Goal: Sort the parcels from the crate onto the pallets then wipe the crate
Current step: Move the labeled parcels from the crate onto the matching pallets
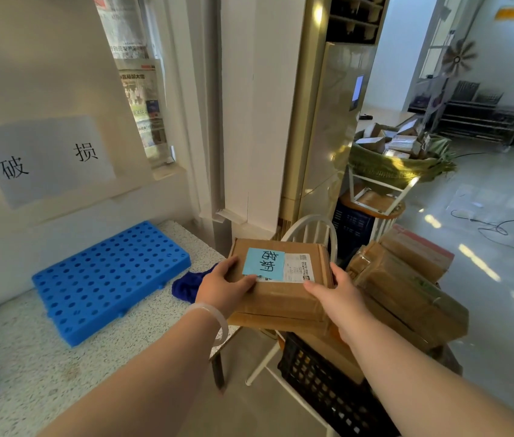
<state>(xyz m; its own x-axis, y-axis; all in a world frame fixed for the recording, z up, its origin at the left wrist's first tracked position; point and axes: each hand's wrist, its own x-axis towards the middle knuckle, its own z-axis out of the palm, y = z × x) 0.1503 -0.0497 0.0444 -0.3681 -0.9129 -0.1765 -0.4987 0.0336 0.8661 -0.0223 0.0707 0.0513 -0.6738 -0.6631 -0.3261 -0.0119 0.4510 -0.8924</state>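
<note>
A brown cardboard parcel with a light-blue handwritten note and a white shipping label is held in the air between the table edge and the crate. My left hand grips its left side with the thumb on top. My right hand grips its right side. Below and to the right stands a black plastic crate on a white chair, piled with several more brown parcels. A blue perforated pallet lies bare on the speckled table at the left, under a wall sign with two characters.
A dark blue cloth lies on the speckled table beside the pallet. Behind the crate stand a white chair back, a tall cabinet and a green sack of parcels. Cables trail on the floor at the right.
</note>
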